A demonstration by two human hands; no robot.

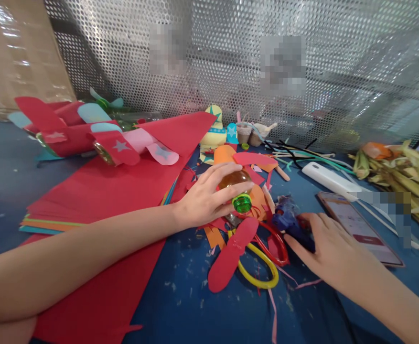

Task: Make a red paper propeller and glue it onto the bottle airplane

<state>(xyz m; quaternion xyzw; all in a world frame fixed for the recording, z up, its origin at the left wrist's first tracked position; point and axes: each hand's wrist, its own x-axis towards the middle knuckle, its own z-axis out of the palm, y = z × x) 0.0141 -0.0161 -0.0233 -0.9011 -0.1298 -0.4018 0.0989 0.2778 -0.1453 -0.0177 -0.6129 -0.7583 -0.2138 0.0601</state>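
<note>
the left hand (pixel 209 193) curves over an amber plastic bottle (pixel 236 178), fingers spread but closed round it, its green neck (pixel 242 203) facing the wearer. the right hand (pixel 322 239) is half closed over a dark blue tool (pixel 293 224), possibly a glue gun; whether it grips firmly, i cannot tell. the bottle, being round, could roll over the paper scraps if the left fingers slackened. the tool could catch the red scissor handle (pixel 279 246) just beside it, disturbing the red paper propeller (pixel 232 255). the bottle lies under the left palm, left of the right hand.
</note>
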